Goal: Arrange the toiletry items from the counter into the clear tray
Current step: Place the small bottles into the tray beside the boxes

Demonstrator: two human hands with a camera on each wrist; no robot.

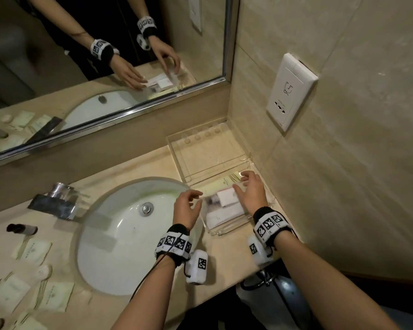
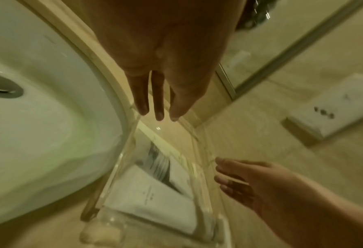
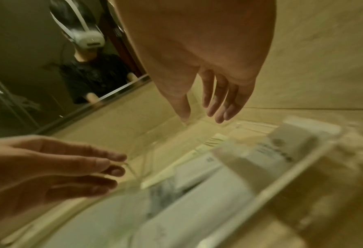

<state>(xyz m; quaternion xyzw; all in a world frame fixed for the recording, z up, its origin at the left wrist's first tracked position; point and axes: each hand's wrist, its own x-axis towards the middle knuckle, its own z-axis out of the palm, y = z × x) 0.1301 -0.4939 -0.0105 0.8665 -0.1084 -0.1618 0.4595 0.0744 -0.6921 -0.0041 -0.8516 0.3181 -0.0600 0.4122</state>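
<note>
A clear tray (image 1: 227, 231) stands on the counter right of the sink, against the side wall. It holds a white box (image 1: 227, 196), a flat white packet (image 1: 221, 216) and a pale green sachet (image 1: 229, 181). My left hand (image 1: 196, 198) hovers at the tray's left wall with relaxed fingers and holds nothing. My right hand (image 1: 242, 184) is spread over the tray's right side, also without anything in it. In the left wrist view the left fingers (image 2: 158, 115) point at the tray wall (image 2: 121, 161). The right hand (image 3: 204, 115) shows straight fingers above the tray.
A second clear tray (image 1: 208, 153) lies behind, in the corner. Left of the sink (image 1: 129, 234) are a small dark-capped bottle (image 1: 22, 229), several pale sachets (image 1: 32, 250) and a round soap (image 1: 43, 271). The faucet (image 1: 57, 201) stands at the back; a wall socket (image 1: 289, 91) is on the right wall.
</note>
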